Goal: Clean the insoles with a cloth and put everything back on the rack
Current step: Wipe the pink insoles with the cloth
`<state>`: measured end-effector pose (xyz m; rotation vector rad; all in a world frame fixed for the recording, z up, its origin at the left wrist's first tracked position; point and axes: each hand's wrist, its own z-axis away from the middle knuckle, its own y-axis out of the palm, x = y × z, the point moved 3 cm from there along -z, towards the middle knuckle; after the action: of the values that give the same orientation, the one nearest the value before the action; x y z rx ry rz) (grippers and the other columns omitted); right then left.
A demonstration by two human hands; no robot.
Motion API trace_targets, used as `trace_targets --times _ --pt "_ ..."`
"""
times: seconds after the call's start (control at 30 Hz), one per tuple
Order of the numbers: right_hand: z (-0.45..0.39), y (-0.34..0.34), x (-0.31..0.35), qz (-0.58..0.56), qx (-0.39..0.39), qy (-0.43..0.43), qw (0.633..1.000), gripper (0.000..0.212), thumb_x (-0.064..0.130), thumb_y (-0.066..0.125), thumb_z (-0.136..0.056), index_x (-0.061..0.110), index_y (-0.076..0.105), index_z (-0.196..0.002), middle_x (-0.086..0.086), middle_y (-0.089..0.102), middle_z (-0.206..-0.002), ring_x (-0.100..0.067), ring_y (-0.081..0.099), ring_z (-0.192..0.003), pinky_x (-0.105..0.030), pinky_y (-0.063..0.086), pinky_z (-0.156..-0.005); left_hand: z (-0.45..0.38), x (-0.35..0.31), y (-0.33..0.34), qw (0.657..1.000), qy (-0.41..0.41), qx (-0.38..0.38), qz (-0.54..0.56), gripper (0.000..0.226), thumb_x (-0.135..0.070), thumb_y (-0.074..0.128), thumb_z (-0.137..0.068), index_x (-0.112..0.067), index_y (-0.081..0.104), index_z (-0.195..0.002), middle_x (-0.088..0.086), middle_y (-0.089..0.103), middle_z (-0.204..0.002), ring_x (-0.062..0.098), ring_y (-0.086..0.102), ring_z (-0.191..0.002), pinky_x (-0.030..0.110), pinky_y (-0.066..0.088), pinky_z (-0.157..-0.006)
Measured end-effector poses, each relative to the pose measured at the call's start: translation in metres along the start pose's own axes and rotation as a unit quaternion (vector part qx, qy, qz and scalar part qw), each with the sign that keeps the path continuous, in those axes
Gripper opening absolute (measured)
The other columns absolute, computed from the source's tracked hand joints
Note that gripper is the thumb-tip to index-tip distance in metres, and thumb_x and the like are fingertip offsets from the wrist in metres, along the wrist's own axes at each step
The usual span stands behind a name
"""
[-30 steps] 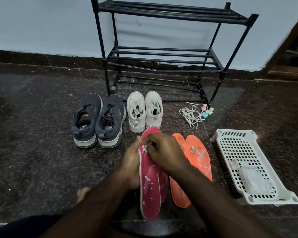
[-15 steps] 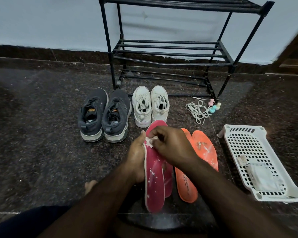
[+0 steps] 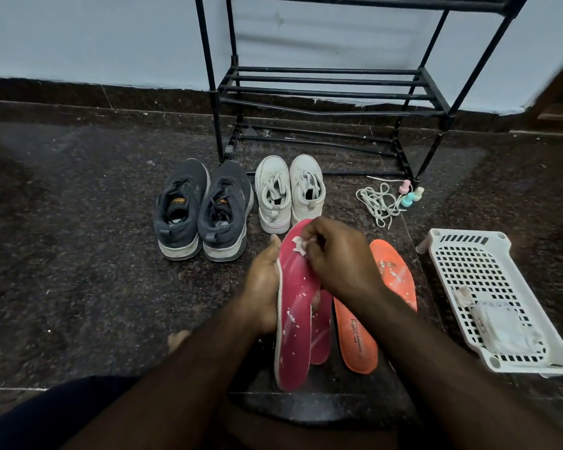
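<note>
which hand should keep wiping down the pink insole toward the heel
Right. The right hand already pinches the small white cloth against the toe end of the pink insole. The left hand grips the insole's edge and steadies it.

This looks like a home, most likely an entryway or hallway corner where footwear is kept. A black metal shoe rack with slatted tiers stands against a pale blue painted wall, above a dark stone skirting. The floor is polished dark speckled granite, dusty in places. A pair of grey trainers and a pair of white sneakers sit side by side in front of the rack, with loose white laces and small pastel bottles near its leg. A white perforated plastic basket rests on the floor to the right, and a wooden edge, perhaps a door frame, shows at the far right.
</note>
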<state>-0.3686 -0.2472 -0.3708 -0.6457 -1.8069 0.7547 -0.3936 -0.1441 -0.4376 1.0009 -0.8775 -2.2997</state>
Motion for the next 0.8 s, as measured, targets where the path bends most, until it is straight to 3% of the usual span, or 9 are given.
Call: trace_targets --times 0.03,0.17,0.23,0.4,0.53,0.6,0.67,0.8 --pt "0.001 0.002 0.001 0.005 0.008 -0.001 1.0 0.016 0.005 0.062 -0.079 0.019 0.068 -0.085 0.006 0.068 -0.08 -0.012 0.061 -0.076 -0.029 0.046 -0.071 -0.001 0.002 0.0 1.0 -0.007 0.0 -0.006 0.073 -0.067 0.028 -0.097 -0.01 0.073 -0.097 0.015 0.069 -0.08 0.03 0.065 -0.068 0.035 0.053 -0.061" --pt "0.01 0.013 0.01 -0.042 0.106 0.006 0.993 0.017 0.008 0.067 -0.079 0.023 0.071 -0.085 0.008 0.071 -0.076 -0.009 0.064 -0.07 -0.027 0.05 -0.067 0.0 0.0 -0.001 1.0 -0.01 -0.01 0.015 0.074 -0.069 0.031 -0.096 -0.006 0.067 -0.11 0.018 0.069 -0.1 0.031 0.067 -0.092 0.043 0.047 -0.09" --pt "0.008 0.011 0.008 -0.086 0.134 0.035 0.987 0.017 0.008 0.071 -0.077 0.024 0.071 -0.082 0.006 0.07 -0.07 -0.009 0.065 -0.064 -0.031 0.053 -0.065 -0.002 -0.002 -0.004 1.0 -0.002 -0.015 0.027 0.079 -0.072 0.031 -0.095 -0.004 0.068 -0.111 0.017 0.066 -0.107 0.031 0.065 -0.095 0.042 0.047 -0.088" --pt "-0.002 -0.006 -0.005 -0.069 0.027 0.053 0.996 0.015 0.009 0.068 -0.082 0.021 0.07 -0.091 0.009 0.067 -0.077 -0.012 0.064 -0.069 -0.031 0.053 -0.068 -0.001 -0.006 -0.004 0.999 0.018 0.023 0.024 0.076 -0.07 0.024 -0.096 -0.01 0.067 -0.115 0.015 0.072 -0.093 0.028 0.068 -0.075 0.037 0.054 -0.063" --pt "0.001 -0.001 0.001 -0.006 0.075 0.014 0.997 0.016 0.015 0.065 -0.089 0.017 0.074 -0.102 0.003 0.071 -0.096 -0.014 0.064 -0.091 -0.016 0.038 -0.075 0.003 -0.007 -0.001 0.998 0.018 0.046 0.044 0.071 -0.066 0.036 -0.091 -0.008 0.071 -0.113 0.016 0.071 -0.103 0.031 0.067 -0.093 0.043 0.053 -0.084" --pt "0.005 0.005 0.008 -0.013 0.1 -0.012 0.995 0.024 0.01 0.064 -0.088 0.02 0.074 -0.108 0.004 0.074 -0.102 -0.011 0.065 -0.095 -0.015 0.041 -0.079 0.002 -0.008 -0.001 0.998 0.021 0.05 0.045 0.066 -0.063 0.043 -0.086 -0.007 0.069 -0.11 0.016 0.071 -0.1 0.032 0.069 -0.093 0.043 0.056 -0.084" --pt "0.009 0.011 0.012 -0.02 0.104 -0.033 0.994 0.026 0.008 0.067 -0.083 0.023 0.074 -0.104 0.005 0.075 -0.096 -0.01 0.065 -0.089 -0.018 0.045 -0.079 0.002 -0.007 -0.002 0.998 0.011 0.045 0.048 0.065 -0.061 0.044 -0.085 -0.005 0.068 -0.108 0.02 0.071 -0.096 0.034 0.072 -0.09 0.046 0.059 -0.08" --pt "0.013 0.019 0.011 0.052 0.086 -0.067 0.993 0.018 0.014 0.059 -0.079 0.014 0.073 -0.089 -0.005 0.067 -0.085 -0.024 0.062 -0.082 -0.036 0.05 -0.074 -0.002 -0.002 -0.006 0.999 -0.007 0.026 0.033 0.076 -0.065 0.033 -0.095 -0.005 0.079 -0.09 0.02 0.074 -0.093 0.031 0.074 -0.086 0.04 0.055 -0.085"
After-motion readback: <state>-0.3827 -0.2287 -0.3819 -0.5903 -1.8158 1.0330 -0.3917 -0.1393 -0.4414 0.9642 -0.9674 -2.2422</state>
